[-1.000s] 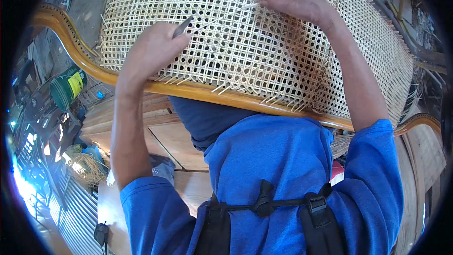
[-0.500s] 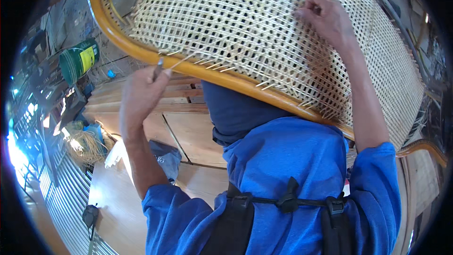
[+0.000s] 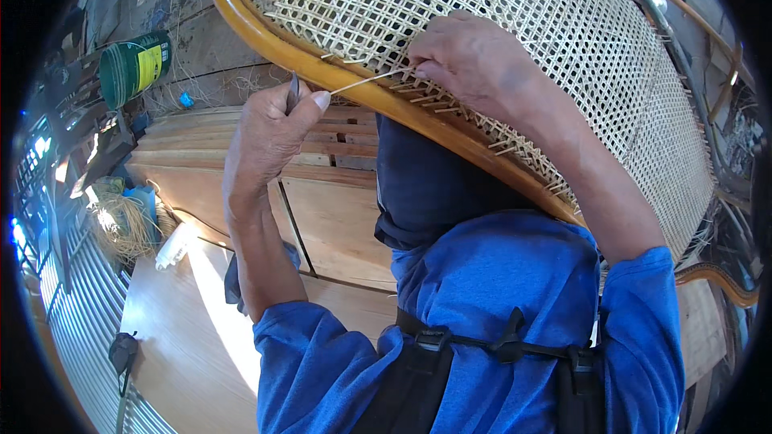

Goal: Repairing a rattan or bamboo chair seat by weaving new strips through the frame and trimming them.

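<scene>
A woven cane panel (image 3: 611, 104) spans a curved, varnished wooden frame (image 3: 462, 143) above my lap, with short cane ends sticking out along its near edge. My left hand (image 3: 261, 133) is closed just outside the frame, pinching a thin cane strand (image 3: 362, 83) between thumb and finger. A small dark metal tool (image 3: 293, 95), perhaps a blade or awl, also sticks up from that fist. The strand runs taut across the frame to my right hand (image 3: 482, 64), which is closed at the panel's near edge. Its fingertips pinch the strand there, partly hidden by the hand.
A green bucket (image 3: 137, 69) with a yellow label stands at the far left. Below it lie a bundle of loose cane fibre (image 3: 121, 225) and a clear bottle (image 3: 175, 246). Wooden planks (image 3: 338, 225) lie below the frame. A small black pouch (image 3: 123, 351) lies at lower left.
My right hand has come left and nearer, from the panel's middle to its near edge beside the strand. The left hand has shifted right and up, still holding strand and tool. The view has shifted slightly.
</scene>
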A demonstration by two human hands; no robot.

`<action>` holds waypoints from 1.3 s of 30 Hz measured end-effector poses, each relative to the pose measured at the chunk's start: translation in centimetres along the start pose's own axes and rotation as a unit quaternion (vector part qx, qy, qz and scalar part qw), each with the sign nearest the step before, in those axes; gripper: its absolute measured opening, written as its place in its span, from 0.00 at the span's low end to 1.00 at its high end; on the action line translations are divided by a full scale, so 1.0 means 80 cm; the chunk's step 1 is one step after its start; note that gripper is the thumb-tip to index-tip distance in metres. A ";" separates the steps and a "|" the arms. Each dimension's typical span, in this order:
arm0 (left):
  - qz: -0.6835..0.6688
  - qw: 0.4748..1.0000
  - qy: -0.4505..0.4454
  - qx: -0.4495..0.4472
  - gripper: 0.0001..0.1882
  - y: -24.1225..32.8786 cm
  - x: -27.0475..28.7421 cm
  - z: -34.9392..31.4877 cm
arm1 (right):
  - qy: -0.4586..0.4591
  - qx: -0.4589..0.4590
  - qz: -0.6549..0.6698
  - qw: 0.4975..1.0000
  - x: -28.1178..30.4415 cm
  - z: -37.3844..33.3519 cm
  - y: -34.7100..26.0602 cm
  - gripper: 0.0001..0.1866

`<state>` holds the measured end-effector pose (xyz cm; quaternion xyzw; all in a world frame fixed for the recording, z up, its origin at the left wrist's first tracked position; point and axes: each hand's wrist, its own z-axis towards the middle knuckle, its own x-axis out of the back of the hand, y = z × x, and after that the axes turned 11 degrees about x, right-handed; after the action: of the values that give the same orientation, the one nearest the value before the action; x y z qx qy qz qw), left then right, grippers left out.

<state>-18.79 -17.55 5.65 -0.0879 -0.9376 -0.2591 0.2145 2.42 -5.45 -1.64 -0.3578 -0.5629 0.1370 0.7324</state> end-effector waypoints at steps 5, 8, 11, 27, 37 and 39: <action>-0.006 0.999 0.001 -0.049 0.17 -0.014 0.002 0.004 | -0.047 -0.042 0.125 0.990 0.004 0.019 0.007 0.08; -0.009 0.999 0.005 -0.039 0.17 -0.013 -0.003 0.005 | -0.003 0.057 0.060 0.997 -0.012 0.030 0.007 0.08; 0.002 0.999 0.014 -0.038 0.17 -0.014 -0.007 0.007 | -0.045 -0.013 0.115 0.992 -0.007 0.045 -0.016 0.08; 0.350 0.912 0.061 -0.204 0.22 0.126 -0.104 0.032 | 0.008 -0.310 0.158 0.937 0.083 -0.115 0.069 0.12; 0.600 0.760 0.053 -0.243 0.15 0.182 -0.167 0.063 | 0.016 -0.388 0.120 0.914 0.075 -0.129 0.052 0.13; 0.617 0.752 0.059 -0.225 0.13 0.197 -0.177 0.057 | 0.024 -0.408 0.142 0.902 0.071 -0.129 0.053 0.14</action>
<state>-3.40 -2.53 2.83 -0.6777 -0.5796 -0.2782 0.3569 14.66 -2.87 -1.52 -0.7043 -0.4955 -0.0107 0.5083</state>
